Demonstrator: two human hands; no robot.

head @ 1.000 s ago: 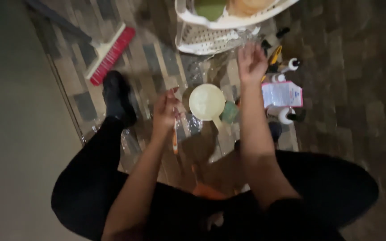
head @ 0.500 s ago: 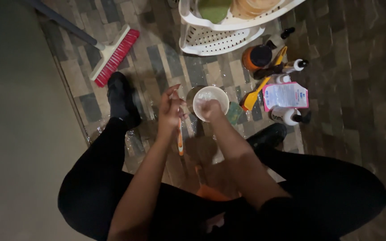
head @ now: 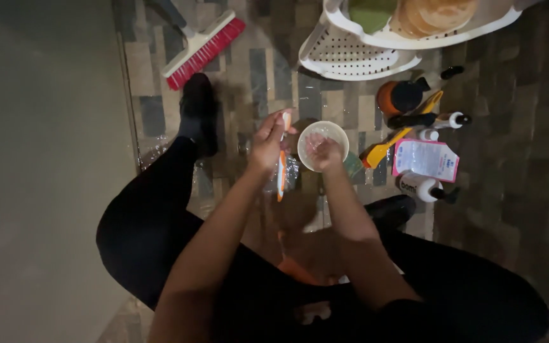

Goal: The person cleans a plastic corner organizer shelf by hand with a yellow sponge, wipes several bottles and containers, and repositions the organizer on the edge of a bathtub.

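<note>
Person squats over a wet tiled floor, both hands out in front. Left hand [head: 267, 141] is clenched round an orange-and-white toothbrush [head: 281, 164], gripping near the head end; the handle hangs down toward the person, so its long axis runs roughly straight away-to-near (slightly tilted). Right hand [head: 323, 152] is inside a small white bowl [head: 323, 145], fingers curled against the inner wall; whether it pinches the rim or just presses in, I cannot tell. The bowl sits just right of the toothbrush, near but not clearly touching it, and the right hand is the one on it, while the left is just beside.

Around them: a red-bristled floor brush [head: 203, 46] well off to the far left, beyond a black-socked foot [head: 196, 111]. A white perforated basket [head: 356, 56] lies at the far side with a white tray [head: 414, 35] of flat round breads over it. To the right of the bowl there's a yellow-handled brush [head: 389, 141], a dark round jar [head: 399, 96], a white bottle lying down [head: 419, 187], and a pink-and-white sachet [head: 426, 159] (print too small to matter).
</note>
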